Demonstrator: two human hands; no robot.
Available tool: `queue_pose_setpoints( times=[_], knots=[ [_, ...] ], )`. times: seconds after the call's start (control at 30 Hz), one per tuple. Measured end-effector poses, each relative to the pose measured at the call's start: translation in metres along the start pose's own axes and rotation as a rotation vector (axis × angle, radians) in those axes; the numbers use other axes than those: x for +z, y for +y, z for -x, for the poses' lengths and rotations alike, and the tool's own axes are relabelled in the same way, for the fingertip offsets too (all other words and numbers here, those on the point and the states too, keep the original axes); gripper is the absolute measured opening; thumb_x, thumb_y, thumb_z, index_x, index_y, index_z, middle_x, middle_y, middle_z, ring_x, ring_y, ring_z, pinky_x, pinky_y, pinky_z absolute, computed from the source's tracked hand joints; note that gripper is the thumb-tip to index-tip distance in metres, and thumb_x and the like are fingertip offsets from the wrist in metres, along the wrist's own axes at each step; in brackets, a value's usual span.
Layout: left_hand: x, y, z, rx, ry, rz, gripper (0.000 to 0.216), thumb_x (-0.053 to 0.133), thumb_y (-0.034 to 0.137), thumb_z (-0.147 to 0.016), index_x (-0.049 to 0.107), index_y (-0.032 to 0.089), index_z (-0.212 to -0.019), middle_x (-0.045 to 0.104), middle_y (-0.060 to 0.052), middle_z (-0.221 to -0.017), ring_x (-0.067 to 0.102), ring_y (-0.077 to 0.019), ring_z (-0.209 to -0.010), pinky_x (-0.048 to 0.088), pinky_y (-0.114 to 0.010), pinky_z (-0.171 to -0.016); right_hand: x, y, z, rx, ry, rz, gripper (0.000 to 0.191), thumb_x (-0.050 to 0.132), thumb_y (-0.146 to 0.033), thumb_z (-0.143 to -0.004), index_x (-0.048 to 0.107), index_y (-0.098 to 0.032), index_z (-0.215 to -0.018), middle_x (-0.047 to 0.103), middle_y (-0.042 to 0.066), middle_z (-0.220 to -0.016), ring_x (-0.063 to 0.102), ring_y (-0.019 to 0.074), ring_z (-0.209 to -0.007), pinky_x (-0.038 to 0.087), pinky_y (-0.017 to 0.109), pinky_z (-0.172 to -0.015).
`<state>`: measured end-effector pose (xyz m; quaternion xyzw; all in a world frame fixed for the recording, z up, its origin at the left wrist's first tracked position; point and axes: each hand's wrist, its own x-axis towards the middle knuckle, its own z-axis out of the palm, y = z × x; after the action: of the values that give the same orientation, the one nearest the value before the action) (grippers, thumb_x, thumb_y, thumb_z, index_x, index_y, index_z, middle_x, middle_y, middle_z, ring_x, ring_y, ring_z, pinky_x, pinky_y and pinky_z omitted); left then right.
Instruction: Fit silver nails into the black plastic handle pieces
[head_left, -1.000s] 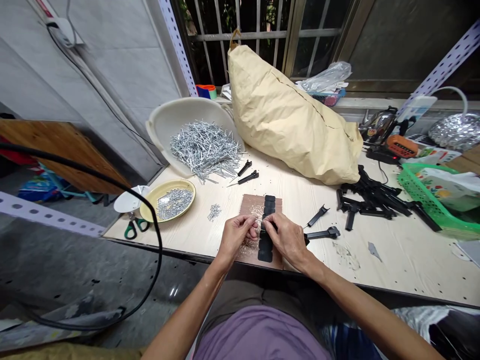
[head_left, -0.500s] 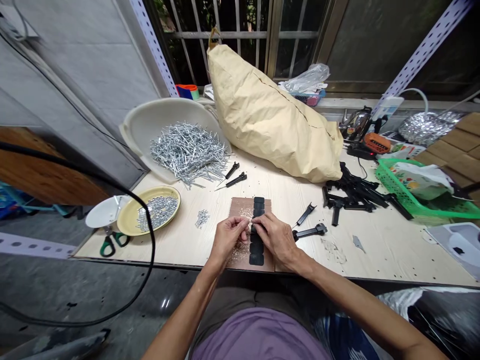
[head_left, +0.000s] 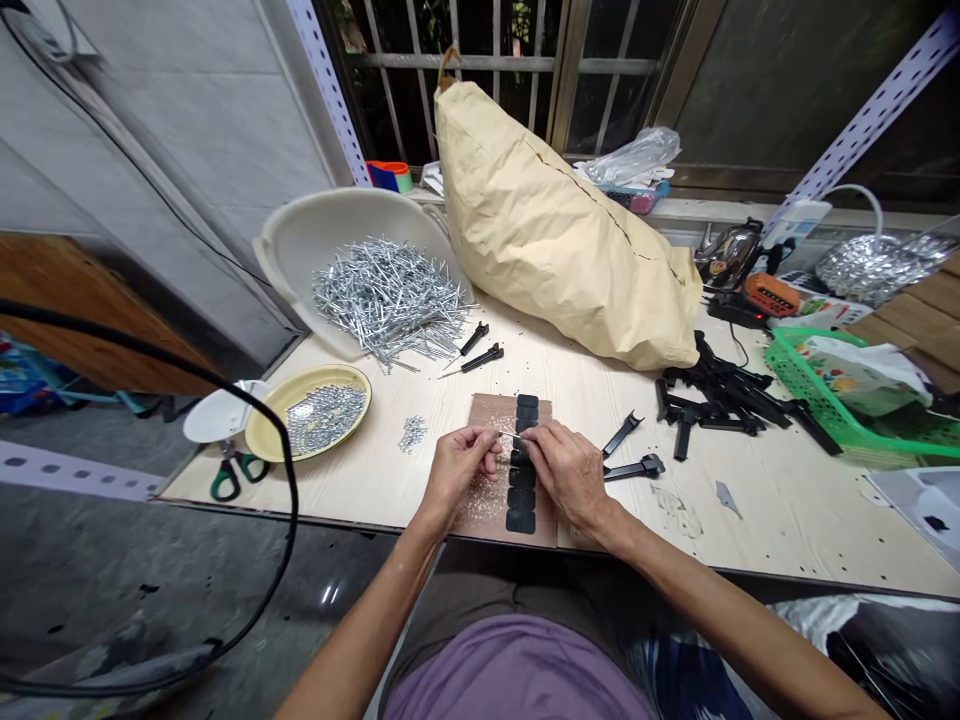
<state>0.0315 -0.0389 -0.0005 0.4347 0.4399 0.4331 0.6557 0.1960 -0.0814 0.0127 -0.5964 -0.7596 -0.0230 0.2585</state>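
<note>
Both hands meet above a brown board (head_left: pixel 541 520), where a row of black rounded pads (head_left: pixel 520 497) runs front to back and pale crumbs lie to the left. My left hand (head_left: pixel 463 465) is closed in a pinch at one end of a thin metal pin (head_left: pixel 511 435). The other end runs to the pinched fingertips of my right hand (head_left: pixel 566 470), which hides part of the pads. Whether a smaller piece sits at the left fingertips cannot be made out. Right of the board lie two black plastic parts, one a long black piece (head_left: pixel 636 467) close to my right hand.
A tilted whitish basin (head_left: pixel 289 235) of metal pins stands behind left, with a yellow plate (head_left: pixel 259 440) of small metal pieces in front. Green-handled scissors (head_left: pixel 225 482) lie at the edge. A paper sack (head_left: pixel 555 230), black parts (head_left: pixel 712 385) and a green basket (head_left: pixel 795 370) line the back and right.
My hands have drawn slightly apart, and the thin pin now shows between them. The whole view has shifted a little, so things appear farther right.
</note>
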Motion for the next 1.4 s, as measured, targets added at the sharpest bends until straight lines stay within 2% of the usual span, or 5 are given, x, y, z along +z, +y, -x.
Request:
queue_pose_setpoints(
  times=[0.33, 0.63, 1.0, 1.2, 1.4],
  knots=[
    [-0.008, 0.011, 0.002, -0.256, -0.042, 0.36, 0.025, 0.08, 0.024, -0.064, 0.065, 0.008, -0.079, 0.063, 0.0, -0.066, 0.051, -0.002, -0.046, 0.049, -0.013, -0.046, -0.011, -0.004, 0.0, -0.037, 0.022, -0.05, 0.019, 0.044, -0.026, -0.094, 0.062, -0.022, -0.098, 0.065, 0.002, -0.088, 0.059, 0.0128, -0.08, 0.038, 0.023, -0.07],
    [0.002, 0.012, 0.012, -0.201, -0.05, 0.34, 0.031, 0.081, 0.026, -0.062, 0.066, 0.008, -0.083, 0.064, -0.001, -0.066, 0.053, -0.0037, -0.047, 0.052, -0.016, -0.049, -0.019, -0.008, 0.004, -0.086, 0.054, 0.074, 0.019, 0.045, -0.028, -0.094, 0.063, -0.022, -0.092, 0.064, 0.001, -0.083, 0.057, 0.0122, -0.074, 0.034, 0.025, -0.066],
    [0.007, 0.011, 0.021, 0.064, 0.05, 0.01, 0.03, 0.075, 0.038, -0.066, 0.066, 0.011, -0.074, 0.064, 0.001, -0.064, 0.055, -0.0066, -0.045, 0.048, -0.02, -0.049, -0.025, -0.013, 0.01, -0.091, 0.067, 0.173, 0.024, 0.042, -0.026, -0.094, 0.065, -0.021, -0.087, 0.063, 0.002, -0.078, 0.055, 0.012, -0.068, 0.031, 0.027, -0.062],
    [0.003, 0.008, 0.019, -0.095, -0.084, 0.103, 0.036, 0.078, 0.041, -0.062, 0.066, 0.01, -0.077, 0.06, 0.003, -0.058, 0.049, -0.0044, -0.037, 0.044, -0.018, -0.041, -0.022, -0.008, 0.015, -0.146, 0.033, 0.152, 0.024, 0.042, -0.028, -0.094, 0.064, -0.021, -0.087, 0.064, 0.002, -0.08, 0.055, 0.0118, -0.068, 0.032, 0.026, -0.063],
    [-0.002, 0.015, 0.011, -0.132, -0.012, 0.269, 0.036, 0.082, 0.032, -0.059, 0.066, 0.009, -0.082, 0.061, 0.003, -0.061, 0.05, -0.0021, -0.042, 0.049, -0.015, -0.045, -0.025, -0.009, 0.012, -0.08, 0.047, -0.009, 0.023, 0.039, -0.027, -0.096, 0.061, -0.021, -0.095, 0.066, 0.002, -0.086, 0.059, 0.0111, -0.076, 0.036, 0.023, -0.068]
  ],
)
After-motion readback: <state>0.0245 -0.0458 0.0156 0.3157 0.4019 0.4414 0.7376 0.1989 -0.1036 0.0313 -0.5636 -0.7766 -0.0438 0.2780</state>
